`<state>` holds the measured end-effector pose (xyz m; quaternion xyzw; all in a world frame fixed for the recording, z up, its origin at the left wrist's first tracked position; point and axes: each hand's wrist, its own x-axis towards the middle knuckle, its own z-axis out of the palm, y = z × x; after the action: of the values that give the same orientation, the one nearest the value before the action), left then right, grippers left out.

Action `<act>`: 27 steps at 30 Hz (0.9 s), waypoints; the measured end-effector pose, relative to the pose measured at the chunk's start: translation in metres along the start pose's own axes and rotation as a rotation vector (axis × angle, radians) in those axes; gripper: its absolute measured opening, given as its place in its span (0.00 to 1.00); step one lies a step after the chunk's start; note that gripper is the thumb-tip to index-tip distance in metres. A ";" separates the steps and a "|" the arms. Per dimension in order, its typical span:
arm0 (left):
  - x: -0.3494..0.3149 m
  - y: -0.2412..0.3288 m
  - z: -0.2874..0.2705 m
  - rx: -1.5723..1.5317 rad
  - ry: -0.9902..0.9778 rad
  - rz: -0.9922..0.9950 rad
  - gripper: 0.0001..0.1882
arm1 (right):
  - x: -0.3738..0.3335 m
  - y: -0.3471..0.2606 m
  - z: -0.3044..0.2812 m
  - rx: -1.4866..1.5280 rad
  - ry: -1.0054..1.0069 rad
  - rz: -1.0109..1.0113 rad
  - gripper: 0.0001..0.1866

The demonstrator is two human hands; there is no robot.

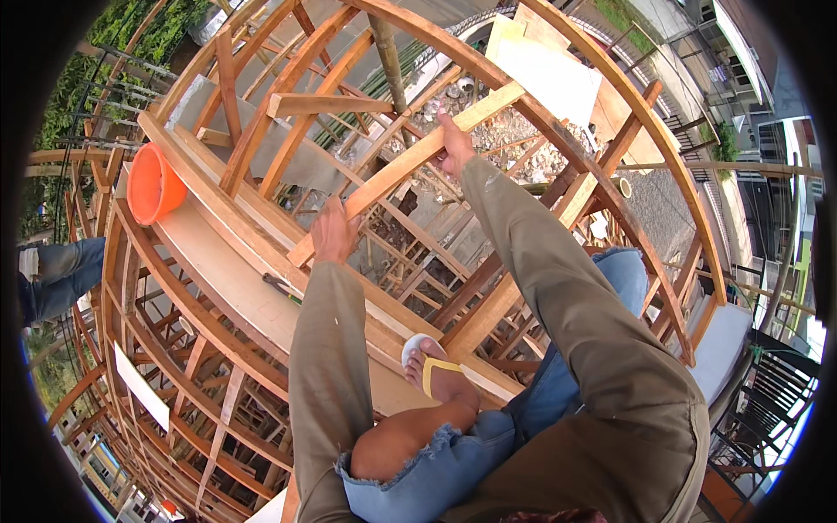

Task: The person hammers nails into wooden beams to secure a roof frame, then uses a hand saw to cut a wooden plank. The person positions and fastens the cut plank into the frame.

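A light wooden plank (397, 174) slants up from the curved beam in front of me toward a dark rib at the far right. Near its lower left end, my left hand (336, 231) grips it, with the fingers closed on the wood. Farther along toward the upper end, my right hand (455, 148) is wrapped round the same plank, thumb on top. The plank's lower tip (301, 253) lies close to the long curved beam (235, 213); whether it touches is unclear. Its upper tip overlaps the rib (488, 74) in view.
An orange bucket (157, 185) rests on the pale curved ledge (218, 266) at left. A dark-handled tool (279, 283) lies there too. My sandaled foot (436, 370) stands on the beams. Below the open frame is rubble-strewn ground (453, 109). Another person's jeans-clad leg (65, 270) shows at far left.
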<state>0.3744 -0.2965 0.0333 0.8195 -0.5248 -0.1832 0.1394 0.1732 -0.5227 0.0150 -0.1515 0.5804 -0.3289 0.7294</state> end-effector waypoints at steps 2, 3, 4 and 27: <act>0.007 0.007 0.005 -0.017 -0.024 -0.010 0.23 | 0.015 -0.002 -0.006 0.010 0.001 0.062 0.33; 0.008 0.009 0.006 -0.027 -0.029 -0.014 0.22 | 0.021 -0.001 -0.008 -0.022 -0.012 0.066 0.33; 0.007 0.007 0.008 -0.041 -0.023 -0.008 0.23 | 0.026 0.001 -0.007 -0.057 -0.026 0.070 0.33; 0.030 -0.022 -0.003 0.026 0.077 -0.090 0.22 | 0.080 -0.014 0.077 -0.255 -0.203 0.105 0.40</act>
<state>0.4052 -0.3148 0.0218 0.8505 -0.4840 -0.1506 0.1402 0.2506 -0.5977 -0.0149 -0.2445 0.5480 -0.1969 0.7753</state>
